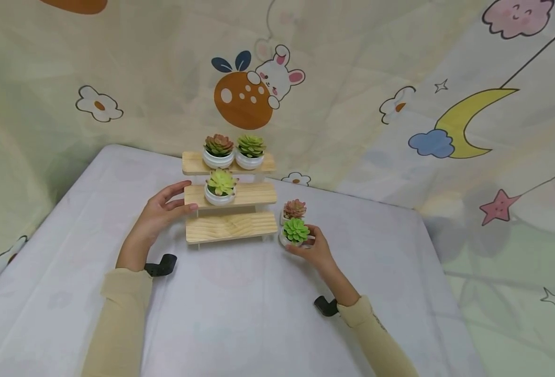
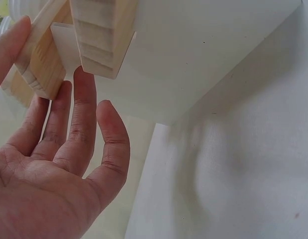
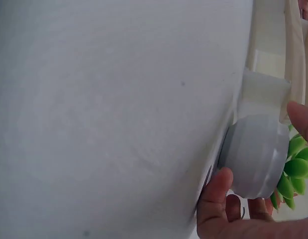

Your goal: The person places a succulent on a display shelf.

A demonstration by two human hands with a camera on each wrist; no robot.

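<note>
A three-tier wooden display stand [image 1: 230, 226] stands on the table. My left hand [image 1: 163, 209] holds its left end, thumb at the front edge of the middle plank [image 2: 48, 74] and fingers behind. My right hand [image 1: 316, 248] grips the white pot of a bright green artificial succulent [image 1: 296, 230], fingers and thumb around the pot [image 3: 256, 155]. This pot is beside the stand's lower right end, close to the cloth. Right behind it sits a reddish succulent [image 1: 295, 209] in a white pot, partly hidden.
Two potted succulents, one reddish-green [image 1: 218, 145] and one green [image 1: 251, 146], share the top plank. A yellow-green one [image 1: 221, 181] sits on the middle plank. White cloth covers the table [image 1: 230, 314]; a printed curtain [image 1: 343, 104] hangs behind.
</note>
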